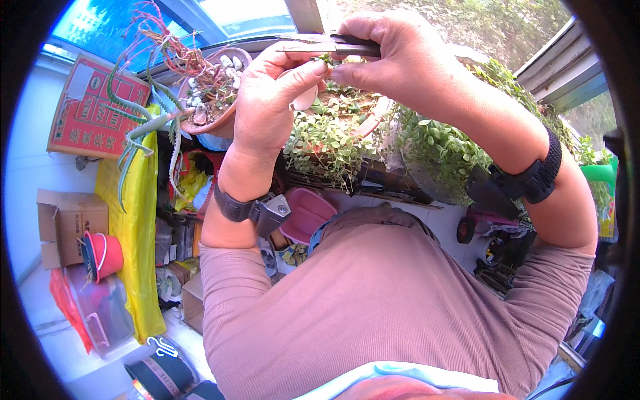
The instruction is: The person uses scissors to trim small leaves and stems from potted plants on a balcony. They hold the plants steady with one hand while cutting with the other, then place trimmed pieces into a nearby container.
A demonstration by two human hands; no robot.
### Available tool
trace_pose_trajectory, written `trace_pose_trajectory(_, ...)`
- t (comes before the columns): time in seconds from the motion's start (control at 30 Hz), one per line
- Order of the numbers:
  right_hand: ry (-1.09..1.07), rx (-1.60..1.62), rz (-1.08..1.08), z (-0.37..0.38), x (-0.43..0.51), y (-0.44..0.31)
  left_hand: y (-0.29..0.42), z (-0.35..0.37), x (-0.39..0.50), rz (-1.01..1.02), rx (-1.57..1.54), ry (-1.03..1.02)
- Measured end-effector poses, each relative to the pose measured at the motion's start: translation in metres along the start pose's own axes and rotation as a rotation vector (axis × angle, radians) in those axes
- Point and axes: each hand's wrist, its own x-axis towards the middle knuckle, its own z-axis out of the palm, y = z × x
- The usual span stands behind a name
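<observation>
My right hand [387, 52] is closed around the dark handles of a pair of scissors [350, 46], whose metal blades point left across the top of my left hand [280, 82]. Between the thumb and fingers of my left hand is a small green plant sprig [325, 59], and the tips of both hands nearly meet there. A pale rounded object [304, 99] shows just below my left thumb; what it is I cannot tell. Beneath the hands grow small-leaved trailing plants [325, 132] in a clay pot [375, 117].
Left of my hands stands a clay pot [240, 57] with white stones and a long-leaved succulent [160, 120] reaching over its rim. Leafy plants [445, 142] sit under my right forearm. A pink plastic basin [305, 215] lies below. A red bucket [107, 255] and cardboard boxes [95, 215] are at the left.
</observation>
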Motion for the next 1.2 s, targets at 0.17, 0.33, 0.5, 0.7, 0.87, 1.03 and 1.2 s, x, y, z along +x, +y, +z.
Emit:
trace_pose_trajectory(0.17, 0.007, 0.087, 0.126, 0.0, 0.003, -0.005, 0.0, -0.001, -0.002, -0.04, -0.159, -0.04)
trace_pose_trajectory(0.33, -0.125, 0.182, 0.303, -0.014, 0.008, -0.012, 0.001, -0.007, 0.0, -0.066, -0.267, -0.016)
trace_pose_trajectory(0.5, -0.123, 0.07, 0.253, -0.012, 0.006, 0.005, 0.002, -0.02, 0.0, -0.06, -0.099, 0.002)
trace_pose_trajectory(0.7, -0.12, 0.137, 0.259, -0.006, 0.002, 0.009, 0.001, -0.048, 0.019, 0.0, 0.561, 0.038)
trace_pose_trajectory(0.87, -0.08, 0.049, 0.486, -0.029, 0.002, -0.012, -0.002, -0.058, 0.045, 0.398, 1.379, -0.23)
trace_pose_trajectory(1.03, -0.034, 0.294, 0.386, -0.031, -0.004, -0.009, -0.007, -0.057, 0.072, 0.529, 1.738, -0.549)
trace_pose_trajectory(1.2, -0.06, 0.264, 0.425, -0.037, -0.011, -0.01, -0.017, -0.057, 0.083, 0.506, 1.896, -0.65)
